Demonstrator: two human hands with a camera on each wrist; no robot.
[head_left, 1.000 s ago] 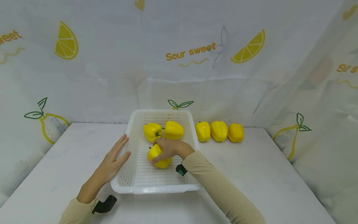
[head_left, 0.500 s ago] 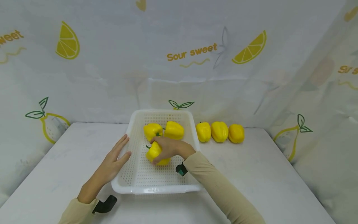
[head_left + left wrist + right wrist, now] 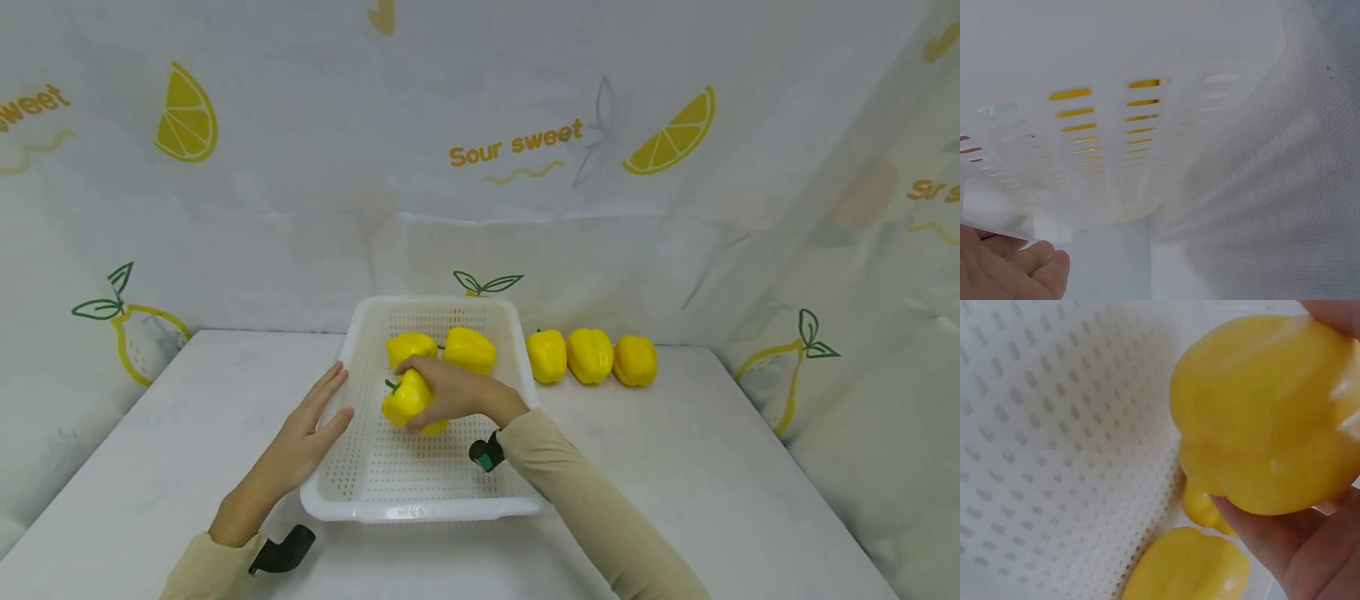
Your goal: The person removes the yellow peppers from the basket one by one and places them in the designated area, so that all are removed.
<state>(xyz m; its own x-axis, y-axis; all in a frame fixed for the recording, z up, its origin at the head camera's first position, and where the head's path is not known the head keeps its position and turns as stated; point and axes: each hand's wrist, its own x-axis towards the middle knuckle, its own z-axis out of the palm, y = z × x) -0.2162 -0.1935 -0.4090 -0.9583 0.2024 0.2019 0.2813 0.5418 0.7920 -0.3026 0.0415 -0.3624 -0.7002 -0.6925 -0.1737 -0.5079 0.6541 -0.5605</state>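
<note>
A white perforated plastic basket [image 3: 420,510] stands on the table with yellow bell peppers in it. My right hand [image 3: 457,392] grips one bell pepper [image 3: 405,402] over the front part of the basket, its green stem pointing left. In the right wrist view, this bell pepper [image 3: 1266,419] sits between thumb and fingers, above the perforated floor. Two more bell peppers [image 3: 470,349] lie in the back half; the left one [image 3: 409,347] is partly behind my right hand. My left hand [image 3: 300,442] rests on the basket's left rim, fingers extended. In the left wrist view, its fingers [image 3: 1041,269] touch the rim.
Several things surround the basket: a row of three bell peppers [image 3: 590,356] beside its back right corner, a white tabletop [image 3: 660,467], and a lemon-printed cloth [image 3: 480,200] hanging behind the table. Both wrists wear black camera mounts.
My right hand has moved the gripped bell pepper slightly left and back, raising it and covering more of the back left pepper. My left hand stays at the rim.
</note>
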